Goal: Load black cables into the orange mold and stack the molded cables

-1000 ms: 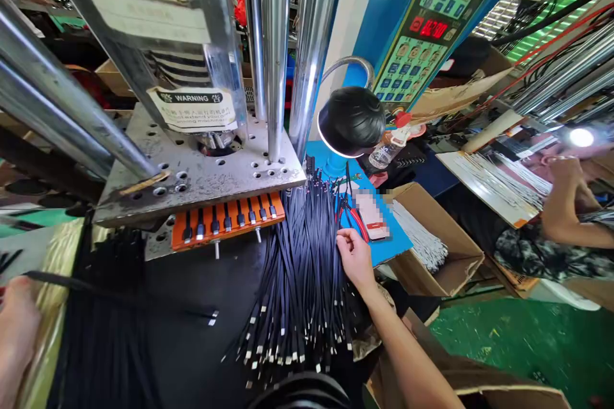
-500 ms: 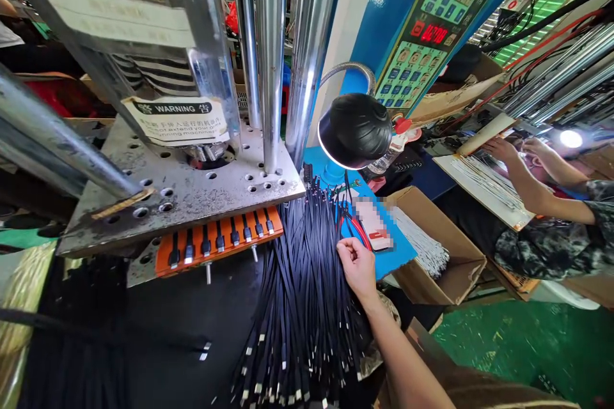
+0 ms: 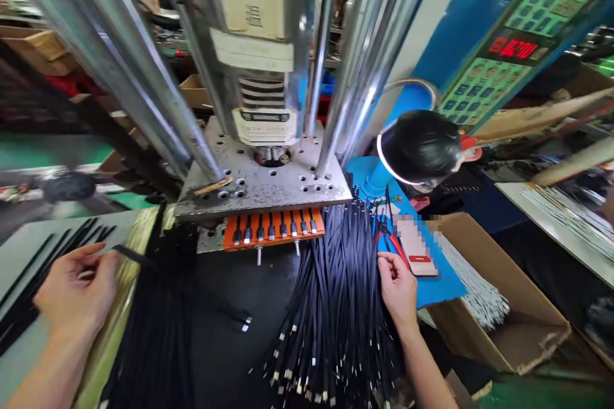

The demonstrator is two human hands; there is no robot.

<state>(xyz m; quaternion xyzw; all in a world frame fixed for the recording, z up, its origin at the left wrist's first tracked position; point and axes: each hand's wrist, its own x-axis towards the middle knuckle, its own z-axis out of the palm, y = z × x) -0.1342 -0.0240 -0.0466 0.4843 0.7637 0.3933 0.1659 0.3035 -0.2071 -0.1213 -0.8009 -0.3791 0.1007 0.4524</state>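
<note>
My left hand [image 3: 79, 291] pinches a flat black cable [image 3: 132, 255] at the left, its metal-tipped end reaching over the black table surface. My right hand [image 3: 399, 286] has its fingers curled together at the right edge of a large bundle of black cables [image 3: 340, 281]; what they hold, if anything, is hidden. Under the press's metal plate [image 3: 268, 185], an orange fixture [image 3: 275, 230] carries several black connectors in a row. Below my left hand, loose black strips [image 3: 52, 255] lie on a pale board.
Red-handled pliers [image 3: 397, 246] and a pinkish flat object [image 3: 416, 249] lie on a blue mat. A black lamp [image 3: 422, 147] hangs above them. At the right stands a cardboard box [image 3: 522, 326] with white cables. Another black cable pile [image 3: 158, 319] lies left of the fixture.
The view has swung left, bringing my left hand and the pale board into sight. My right hand stays beside the bundle, its fingers still curled.
</note>
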